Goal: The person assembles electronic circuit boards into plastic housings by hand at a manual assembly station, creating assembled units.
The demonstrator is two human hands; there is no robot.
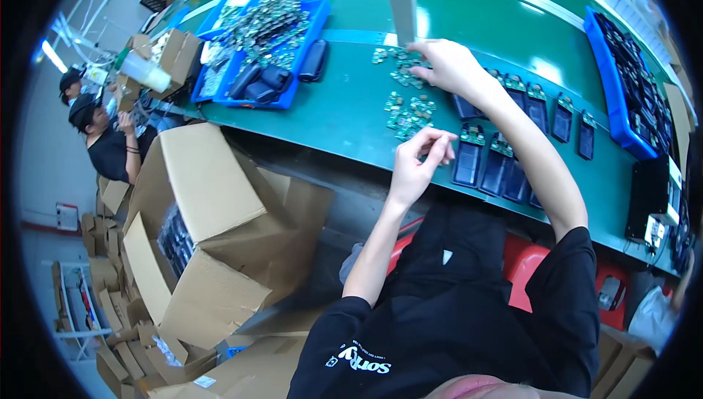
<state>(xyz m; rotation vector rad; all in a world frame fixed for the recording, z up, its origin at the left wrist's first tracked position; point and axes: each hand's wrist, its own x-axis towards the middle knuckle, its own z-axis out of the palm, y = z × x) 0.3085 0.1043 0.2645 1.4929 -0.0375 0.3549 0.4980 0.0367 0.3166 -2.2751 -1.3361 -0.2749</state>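
Left: open brown cardboard box. Next, blue plastic bin heaped with small green circuit boards. Loose green boards in clusters on the green bench. Left hand near the lower cluster, fingertips drawn together; whether holding anything, I cannot tell from here. Right hand over the upper cluster, thumb and forefinger parted. Rightward, dark rectangular plastic casings in two rows, then blue plastic crate.

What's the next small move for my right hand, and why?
Probably pinch one loose green board with your right hand: it looks open right beside several of them, and dark cases nearby already have mounted boards at one end. I can't tell whether your left hand holds anything.
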